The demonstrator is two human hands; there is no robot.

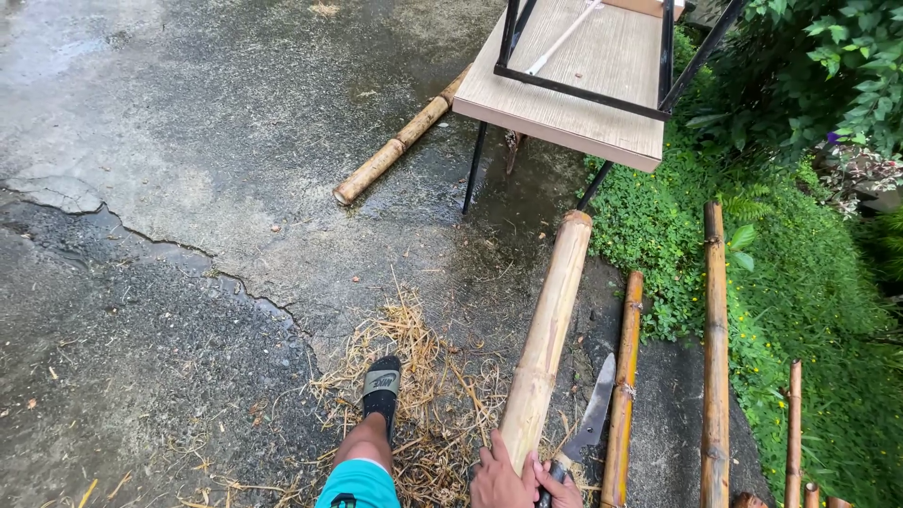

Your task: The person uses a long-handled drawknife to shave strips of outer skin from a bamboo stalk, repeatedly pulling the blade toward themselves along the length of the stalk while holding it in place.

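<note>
Biggest thing I'm seeing is the wet, cracked grey concrete ground (188,188). Up past the pole sits a pale wood-topped desk with black metal legs (574,85), and a second tan bamboo length (400,141) lies on the ground just left of that desk. The thick tan bamboo pole (547,329) is my landmark: it runs from the bottom edge up toward the desk, lower end over a scatter of dry straw shavings (423,395). Right of the pole, thinner bamboo stakes (715,348) stand along green ground-cover plants (809,310). Left of it, a foot in a black and green sandal (382,386). The left hand (497,480) has its grip wrapped round the pole's lower end. The right hand (561,489) is pinching the handle of a grey-bladed knife (593,409), just right of the pole.
</note>
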